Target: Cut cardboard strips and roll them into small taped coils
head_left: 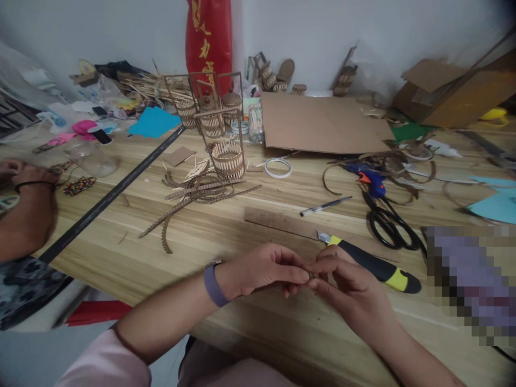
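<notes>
My left hand (274, 271) and my right hand (349, 282) meet over the near part of the table, fingertips pinched together. Between them is a small brown piece (311, 275), perhaps cardboard; most of it is hidden by the fingers. Just behind my right hand lies a yellow and black utility knife (368, 263), its blade pointing left. The blade tip rests by a flat brown cardboard strip (278, 220). A pen (325, 206) lies beyond the strip. Black-handled scissors (393, 228) are to the right of it.
Farther back stands a small basket of sticks with a tall handle (228, 158), beside curled corrugated strips (189, 196). A tape roll (278, 167), a blue glue gun (373, 180) and a large cardboard sheet (322, 123) lie behind. Another person's arm (30, 209) rests at left.
</notes>
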A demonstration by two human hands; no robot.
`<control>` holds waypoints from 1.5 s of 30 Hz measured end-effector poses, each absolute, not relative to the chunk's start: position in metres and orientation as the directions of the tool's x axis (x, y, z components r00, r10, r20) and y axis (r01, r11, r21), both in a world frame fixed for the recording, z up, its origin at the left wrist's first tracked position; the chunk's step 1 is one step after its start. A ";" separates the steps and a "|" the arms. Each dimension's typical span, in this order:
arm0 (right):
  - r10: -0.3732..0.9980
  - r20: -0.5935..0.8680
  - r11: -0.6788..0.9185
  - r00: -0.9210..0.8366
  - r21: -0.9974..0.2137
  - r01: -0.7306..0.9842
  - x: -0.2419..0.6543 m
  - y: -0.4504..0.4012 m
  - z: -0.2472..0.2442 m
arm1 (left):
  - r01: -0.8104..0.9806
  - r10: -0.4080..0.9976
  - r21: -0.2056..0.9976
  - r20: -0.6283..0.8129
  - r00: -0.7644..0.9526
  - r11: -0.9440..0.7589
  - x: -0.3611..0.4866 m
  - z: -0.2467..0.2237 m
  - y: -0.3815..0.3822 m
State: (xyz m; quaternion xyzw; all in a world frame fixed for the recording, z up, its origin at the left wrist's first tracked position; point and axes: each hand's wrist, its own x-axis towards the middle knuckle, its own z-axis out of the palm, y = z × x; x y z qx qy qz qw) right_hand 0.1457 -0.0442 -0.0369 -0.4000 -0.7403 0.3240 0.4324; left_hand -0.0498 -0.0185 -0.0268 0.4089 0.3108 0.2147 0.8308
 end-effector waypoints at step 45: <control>0.778 0.423 0.623 -0.465 -0.618 0.479 0.150 -0.042 -0.025 | 0.196 0.645 0.936 -0.343 0.683 0.291 -0.057 -0.022 -0.016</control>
